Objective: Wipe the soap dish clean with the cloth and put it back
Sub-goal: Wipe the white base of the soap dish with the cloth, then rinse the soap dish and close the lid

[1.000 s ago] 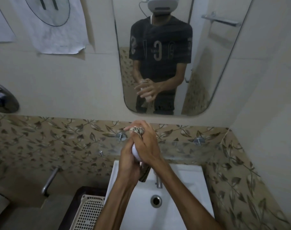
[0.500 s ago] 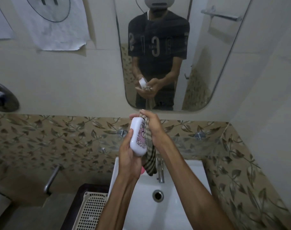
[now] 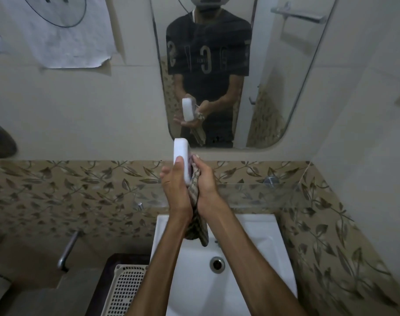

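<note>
A white soap dish [image 3: 181, 153] stands on end above the sink, its white outer side turned to the left. My left hand [image 3: 174, 185] holds its lower part, thumb on the white side. My right hand [image 3: 206, 182] grips a checked cloth [image 3: 195, 221] and presses it against the dish's patterned right side. The cloth's loose end hangs down between my wrists over the basin. The mirror [image 3: 240, 71] above repeats both hands and the dish.
A white sink [image 3: 258, 245] with a round drain [image 3: 217, 264] lies below my arms. Behind my hands runs a glass shelf [image 3: 251, 193]. A white perforated basket [image 3: 126, 290] sits to the lower left, with a metal tap [image 3: 68, 249] beyond it. The side wall stands close on the right.
A second ago both hands were closed around the dish and cloth. The dish has since been turned upright and raised, and the right hand with the cloth has slid down its right side.
</note>
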